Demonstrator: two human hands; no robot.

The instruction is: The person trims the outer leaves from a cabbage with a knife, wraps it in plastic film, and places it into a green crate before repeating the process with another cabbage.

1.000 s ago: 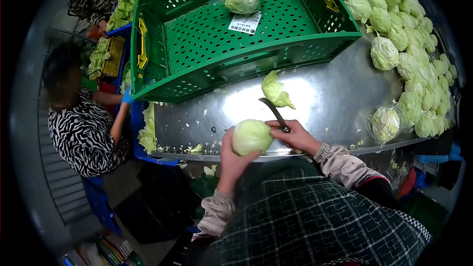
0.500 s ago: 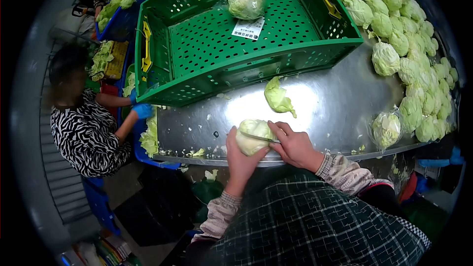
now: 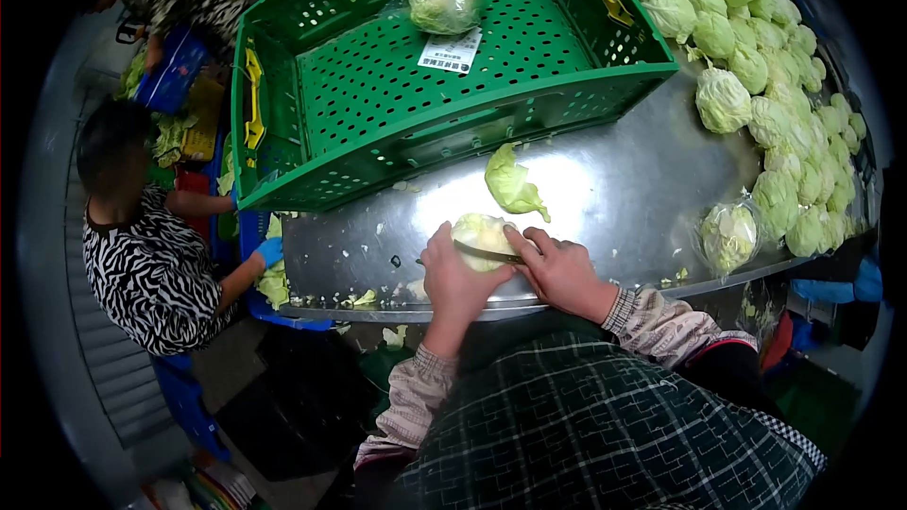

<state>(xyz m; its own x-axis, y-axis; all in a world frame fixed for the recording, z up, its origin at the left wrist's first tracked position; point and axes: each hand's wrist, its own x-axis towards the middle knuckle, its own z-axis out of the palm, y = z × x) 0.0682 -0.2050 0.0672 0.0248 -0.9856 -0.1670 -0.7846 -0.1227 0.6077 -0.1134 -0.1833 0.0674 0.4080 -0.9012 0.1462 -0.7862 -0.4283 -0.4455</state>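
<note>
Near the front edge of the metal table [image 3: 368,227], a pale cabbage head [image 3: 477,228] is gripped in my left hand [image 3: 455,279], whose fingers wrap its left and lower sides. My right hand [image 3: 559,269] is closed on a knife [image 3: 484,252], and the dark blade lies across the cabbage. The handle is mostly hidden by my fingers. Just beyond the cabbage lies a loose green leaf [image 3: 513,181].
A large green crate [image 3: 453,123] holds a wrapped cabbage [image 3: 444,2] and a printed label [image 3: 450,51]. Many cabbages [image 3: 746,66] are piled at right, near a bagged one [image 3: 728,238]. Two co-workers [image 3: 151,264] stand at left beside blue bins.
The knife blade has shifted and turned on the cabbage. The view has moved slightly, so the crate and table appear further left. The nearer co-worker's gloved hands have moved apart.
</note>
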